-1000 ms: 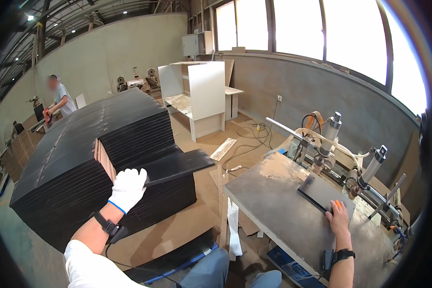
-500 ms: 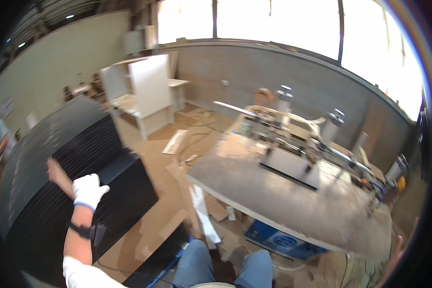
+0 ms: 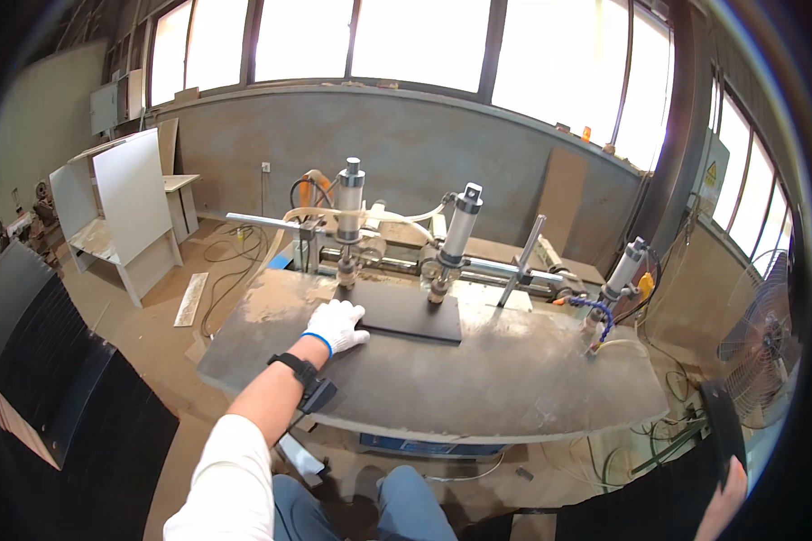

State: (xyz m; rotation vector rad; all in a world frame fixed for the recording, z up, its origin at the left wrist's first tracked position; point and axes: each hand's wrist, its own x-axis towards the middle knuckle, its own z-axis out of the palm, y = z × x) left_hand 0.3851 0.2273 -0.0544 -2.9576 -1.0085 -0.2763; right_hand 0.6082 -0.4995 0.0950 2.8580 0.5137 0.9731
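My left hand [image 3: 336, 326], in a white glove with a blue cuff, is at the left end of a flat black panel [image 3: 410, 316] on the worktable [image 3: 406, 383]. Its fingers lie over the panel and its thumb is along the near edge. Two upright cylinders of a drilling machine [image 3: 457, 230] stand over the panel's far side. At the lower right my bare right hand [image 3: 729, 496] is closed on the edge of another dark panel [image 3: 722, 424], partly lost in the dark rim.
Stacked black panels [image 3: 90, 379] stand on the left. A white cabinet [image 3: 135, 207] is behind them. A third cylinder [image 3: 624, 270] with a blue coiled hose stands at the table's right end. A large fan [image 3: 767, 338] is at far right; cables and hoses lie on the floor.
The view has swung right. My left hand has gone from above the black stack to the panel on the table. My right hand now shows with a dark panel.
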